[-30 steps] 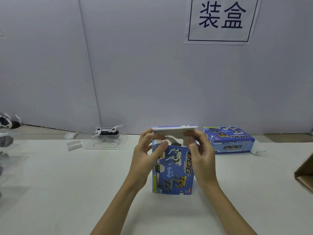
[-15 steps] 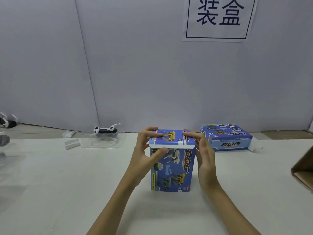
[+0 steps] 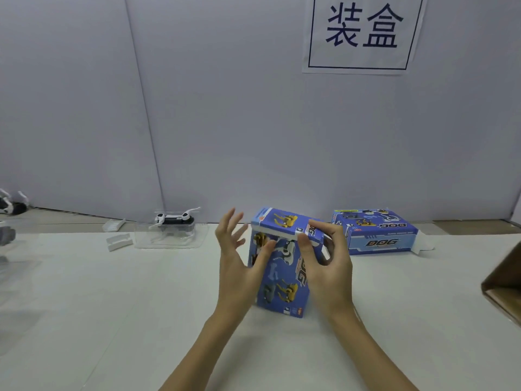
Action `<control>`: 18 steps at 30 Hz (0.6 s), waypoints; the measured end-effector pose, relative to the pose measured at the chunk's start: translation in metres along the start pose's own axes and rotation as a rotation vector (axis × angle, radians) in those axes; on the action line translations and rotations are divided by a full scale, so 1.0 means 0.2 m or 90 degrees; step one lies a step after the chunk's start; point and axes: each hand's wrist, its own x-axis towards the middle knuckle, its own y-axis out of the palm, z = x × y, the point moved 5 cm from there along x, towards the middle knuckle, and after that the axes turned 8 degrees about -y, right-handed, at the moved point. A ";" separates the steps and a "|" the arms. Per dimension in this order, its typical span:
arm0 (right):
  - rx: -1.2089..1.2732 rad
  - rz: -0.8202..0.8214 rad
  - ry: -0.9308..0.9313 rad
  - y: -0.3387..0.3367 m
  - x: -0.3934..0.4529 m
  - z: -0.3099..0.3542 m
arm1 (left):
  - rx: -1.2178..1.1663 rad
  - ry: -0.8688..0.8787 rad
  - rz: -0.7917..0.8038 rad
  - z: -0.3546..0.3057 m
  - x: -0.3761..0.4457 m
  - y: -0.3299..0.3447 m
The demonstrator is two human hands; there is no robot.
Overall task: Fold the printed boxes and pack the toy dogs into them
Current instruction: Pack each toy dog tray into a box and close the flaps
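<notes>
We see the upright blue printed box [image 3: 282, 275] standing on the white table [image 3: 112, 306], a little right of its middle and well in from the near edge, tipped slightly to the right. Its top lid [image 3: 284, 222] is folded down, the white front edge of the lid showing.

Our left hand [image 3: 239, 266] is spread, fingers straight and fanned beside the box's left edge; only the thumb touches the front face just under the lid, and it grips nothing. Our right hand [image 3: 329, 266] curls round the box's upper right corner, thumb on the lid's front edge, fingers wrapped over the right side.

Toward the far edge, right of the held box and apart from it, a second printed box [image 3: 377, 235] lies flat with a flap open. Left along the far edge, a toy dog [image 3: 174, 220] sits in a clear plastic tray [image 3: 169, 238], with small white inserts [image 3: 119, 241] beside it. A brown carton [image 3: 504, 286] cuts in at the table's right edge. The near-left stretch of table is bare.
</notes>
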 end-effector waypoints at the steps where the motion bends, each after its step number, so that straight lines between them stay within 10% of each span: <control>1: 0.025 -0.033 0.017 0.00 0.00 0.00 | 0.038 0.009 -0.022 0.00 -0.01 0.00; 7: 0.176 0.007 0.208 0.07 -0.08 -0.08 | 0.431 0.198 -0.011 -0.07 -0.05 0.05; 18: 0.145 0.100 0.193 0.04 -0.02 -0.07 | 0.532 0.335 0.166 -0.12 -0.03 -0.01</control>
